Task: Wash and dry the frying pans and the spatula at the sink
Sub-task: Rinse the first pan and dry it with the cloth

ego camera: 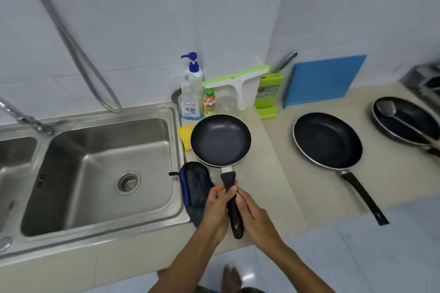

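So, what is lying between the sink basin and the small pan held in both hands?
In the head view, a dark cloth with blue trim and a yellow sponge lie between the sink and the small pan.

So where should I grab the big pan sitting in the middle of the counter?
Probably by its long black handle, not the big pan's round bowl. The handle sticks out toward you, past the counter's front edge, so come from the front and wrap a hand around it. Both hands are busy holding the small pan's handle now.
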Available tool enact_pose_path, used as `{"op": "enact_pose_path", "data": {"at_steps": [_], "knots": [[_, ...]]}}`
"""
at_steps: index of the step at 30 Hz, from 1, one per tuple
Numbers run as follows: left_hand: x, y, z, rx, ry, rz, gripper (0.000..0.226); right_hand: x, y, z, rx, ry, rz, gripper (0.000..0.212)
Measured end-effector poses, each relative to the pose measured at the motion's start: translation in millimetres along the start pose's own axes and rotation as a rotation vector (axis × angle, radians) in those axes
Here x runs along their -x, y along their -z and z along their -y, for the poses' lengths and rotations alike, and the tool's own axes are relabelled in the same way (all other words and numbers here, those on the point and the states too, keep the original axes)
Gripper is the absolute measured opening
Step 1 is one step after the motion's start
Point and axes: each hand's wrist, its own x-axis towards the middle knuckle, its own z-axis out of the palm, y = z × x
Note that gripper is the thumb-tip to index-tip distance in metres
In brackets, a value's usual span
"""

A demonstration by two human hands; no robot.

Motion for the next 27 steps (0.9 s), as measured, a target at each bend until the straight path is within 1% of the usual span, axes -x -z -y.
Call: {"op": "enact_pose_path", "data": {"at_steps": [3,9,13,17,20,27], "knots": [[-6.5,-18.3,18.0,-0.009,0.047,0.018,0.047,2.2,18.2,-17.7,-0.023,-0.027,-0.017,0.049],[-15.5,-34.5,44.0,-0.051,0.123,0.014,0.044,8.3,44.5,-32.1,-0.133,-0.104,-0.067,0.040],[-18.0,-37.4,51.1,-0.064,0.135,0.019,0.043,6.5,48.7,-40.5,-0.153,-0.138,-0.072,0.038],[-22.5,-39.1,57.5,-0.035,0.123,0.000,0.042,1.5,49.7,-46.9,-0.141,-0.160,-0.081,0.030],[-26.0,-37.9,60.1,-0.020,0.105,-0.001,0.046,0.1,50.9,-48.1,-0.135,-0.166,-0.067,0.030],[-28.3,-35.3,65.7,0.031,0.103,-0.009,0.044,-3.5,50.0,-55.2,-0.128,-0.168,-0.040,0.033]]}}
